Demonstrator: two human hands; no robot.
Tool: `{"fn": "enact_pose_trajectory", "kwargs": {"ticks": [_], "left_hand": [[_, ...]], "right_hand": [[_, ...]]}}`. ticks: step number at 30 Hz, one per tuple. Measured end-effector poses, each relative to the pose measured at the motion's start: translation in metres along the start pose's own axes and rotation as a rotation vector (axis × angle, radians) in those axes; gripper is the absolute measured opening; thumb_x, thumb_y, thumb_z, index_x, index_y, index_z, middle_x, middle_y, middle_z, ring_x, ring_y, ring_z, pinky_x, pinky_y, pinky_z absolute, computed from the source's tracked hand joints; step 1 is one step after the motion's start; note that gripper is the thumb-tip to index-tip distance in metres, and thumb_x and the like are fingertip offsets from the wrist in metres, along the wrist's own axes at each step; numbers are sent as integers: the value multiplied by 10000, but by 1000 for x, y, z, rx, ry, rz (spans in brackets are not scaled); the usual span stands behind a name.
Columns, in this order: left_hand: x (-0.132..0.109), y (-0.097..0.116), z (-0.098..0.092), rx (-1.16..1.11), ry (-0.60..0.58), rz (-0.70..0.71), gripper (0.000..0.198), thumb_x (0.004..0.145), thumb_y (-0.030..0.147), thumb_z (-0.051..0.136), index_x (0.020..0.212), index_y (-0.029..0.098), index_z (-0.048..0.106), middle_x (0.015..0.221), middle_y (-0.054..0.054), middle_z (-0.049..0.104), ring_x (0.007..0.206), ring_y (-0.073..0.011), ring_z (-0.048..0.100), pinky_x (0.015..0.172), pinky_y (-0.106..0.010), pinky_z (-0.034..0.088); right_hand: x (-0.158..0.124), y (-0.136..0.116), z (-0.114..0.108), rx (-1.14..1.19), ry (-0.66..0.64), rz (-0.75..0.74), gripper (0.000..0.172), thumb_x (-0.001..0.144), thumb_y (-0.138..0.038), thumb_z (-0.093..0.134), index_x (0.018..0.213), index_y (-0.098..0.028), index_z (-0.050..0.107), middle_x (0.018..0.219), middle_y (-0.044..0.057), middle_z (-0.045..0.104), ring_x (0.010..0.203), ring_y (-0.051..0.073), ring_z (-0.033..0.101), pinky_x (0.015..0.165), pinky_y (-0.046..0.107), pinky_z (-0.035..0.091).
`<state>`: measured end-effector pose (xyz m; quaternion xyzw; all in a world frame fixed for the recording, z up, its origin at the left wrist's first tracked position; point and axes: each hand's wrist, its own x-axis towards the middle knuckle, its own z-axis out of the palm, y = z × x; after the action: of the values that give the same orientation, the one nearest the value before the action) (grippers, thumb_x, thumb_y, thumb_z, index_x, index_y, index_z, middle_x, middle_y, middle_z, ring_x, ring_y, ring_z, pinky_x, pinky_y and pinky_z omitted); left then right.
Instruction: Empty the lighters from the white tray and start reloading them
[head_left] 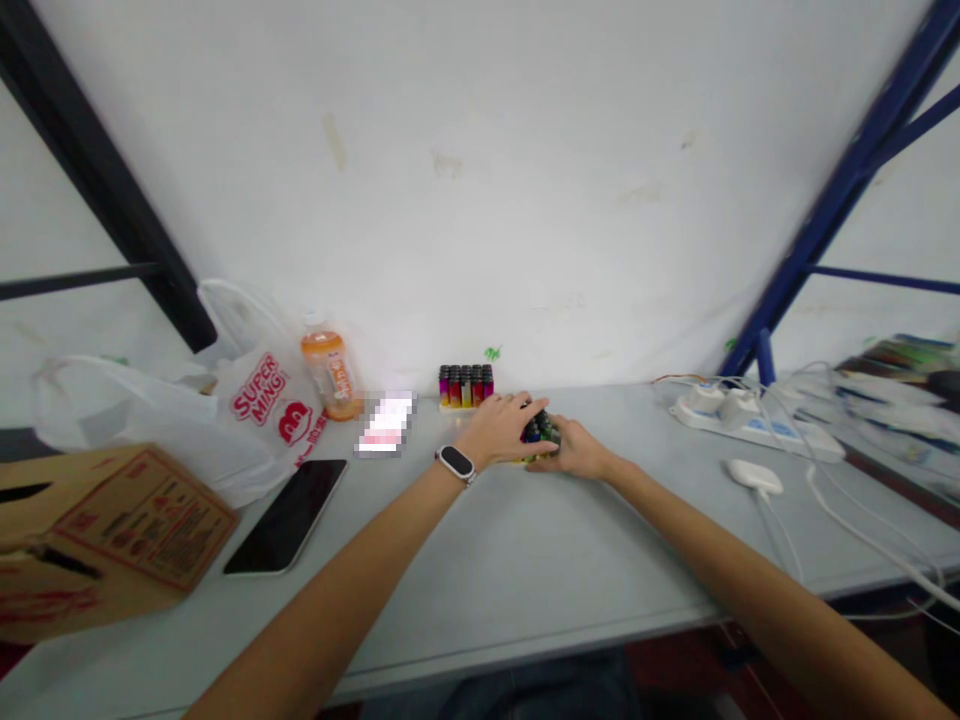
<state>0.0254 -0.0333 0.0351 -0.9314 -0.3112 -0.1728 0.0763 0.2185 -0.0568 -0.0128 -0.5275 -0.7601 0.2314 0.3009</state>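
Observation:
Both my arms reach out over a grey table (525, 560) toward the wall. My left hand (501, 428), with a watch on its wrist, and my right hand (576, 450) close together around a small tray of dark-capped lighters (540, 430). Only the dark tops of those lighters show between my fingers. A second tray of colourful lighters (466, 386) stands upright against the wall, just behind and left of my left hand.
A black phone (289, 515) lies face up at left, beside a cardboard box (97, 525) and white plastic bags (255, 400). An orange drink bottle (330, 375) stands by the wall. A power strip (750, 420), cables and a white mouse (754, 475) lie at right.

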Motion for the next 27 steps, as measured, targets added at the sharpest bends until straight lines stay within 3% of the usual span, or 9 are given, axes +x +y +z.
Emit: {"fn": "enact_pose_trajectory", "kwargs": {"ticks": [3,6,11,14,17,19,22,27], "left_hand": [[0,-6,-4,14,-89,-38,684,892,696,434,1390,234,519,1168,-126,654,990,-299,662,846,-388,485],[-8,-15,-7,-31,-47,-97,592,907,641,460,1329,240,571,1127,-115,676,981,-294,669,838,-377,494],[-19,-37,-11,-299,201,-306,452,890,559,555,1231,272,634,1150,-72,709,1034,-257,668,907,-348,499],[-24,-48,-3,-556,374,-461,391,899,517,560,1165,248,661,1057,-58,738,955,-221,686,878,-318,513],[-30,-53,15,-828,547,-708,427,912,539,517,1092,186,677,997,-95,742,885,-222,691,821,-329,532],[-34,-55,27,-945,622,-857,460,926,553,473,1065,167,682,1024,-119,741,924,-239,691,838,-349,534],[-36,-58,38,-995,647,-926,482,915,567,482,1088,167,686,1061,-127,743,987,-256,689,878,-363,530],[-38,-66,42,-985,585,-963,559,905,622,450,1029,149,719,1012,-147,760,1030,-283,688,920,-364,511]], "right_hand": [[4,-5,4,43,-48,-37,753,602,-456,859,1243,-151,606,1078,94,716,944,270,666,845,384,529],[8,-8,7,142,-74,-110,826,627,-429,856,1347,-166,550,1139,83,705,986,259,662,884,380,528],[20,-18,15,460,9,-51,1016,655,-415,843,1515,-177,357,1235,113,652,1031,250,663,940,411,527],[31,-32,31,676,160,-6,954,685,-463,811,1498,-217,376,1262,109,618,1012,239,672,922,412,547],[43,-51,57,786,253,-7,866,787,-547,697,1523,-284,323,1281,96,606,1066,249,658,927,435,556],[50,-61,76,762,266,-23,869,821,-558,657,1552,-309,258,1349,95,582,1136,262,631,966,456,538],[58,-68,94,654,336,-50,854,859,-563,609,1568,-294,216,1447,81,529,1260,257,562,1058,449,476],[68,-72,86,469,286,43,767,900,-535,550,1547,-227,277,1342,83,630,1181,248,623,1070,430,450]]}}
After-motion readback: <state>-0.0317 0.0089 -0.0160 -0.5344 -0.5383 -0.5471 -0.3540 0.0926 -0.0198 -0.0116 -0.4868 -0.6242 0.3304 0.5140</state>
